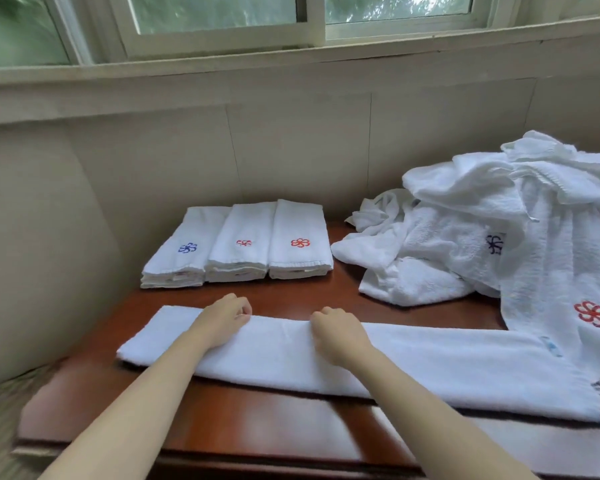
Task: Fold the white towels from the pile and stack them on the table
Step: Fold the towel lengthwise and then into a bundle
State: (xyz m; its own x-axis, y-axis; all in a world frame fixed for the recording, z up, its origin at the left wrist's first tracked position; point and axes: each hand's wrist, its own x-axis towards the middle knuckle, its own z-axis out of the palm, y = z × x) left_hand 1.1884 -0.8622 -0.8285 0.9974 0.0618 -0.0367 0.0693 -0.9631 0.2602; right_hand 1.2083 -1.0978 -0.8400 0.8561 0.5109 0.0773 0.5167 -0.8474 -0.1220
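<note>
Left hand [227, 315] and right hand [333, 329] are pinching far edge of long towel [413, 368] on surface [257, 427] | folded stacks [238, 242] lying at 11 o'clock | pile [482, 230] sitting at 2 o'clock

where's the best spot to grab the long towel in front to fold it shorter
The long towel lies flat as a narrow strip. Probably best to pinch both corners of its left short end, coming from above on the left: that end sits free on the table, while the right end lies against the pile.
</note>
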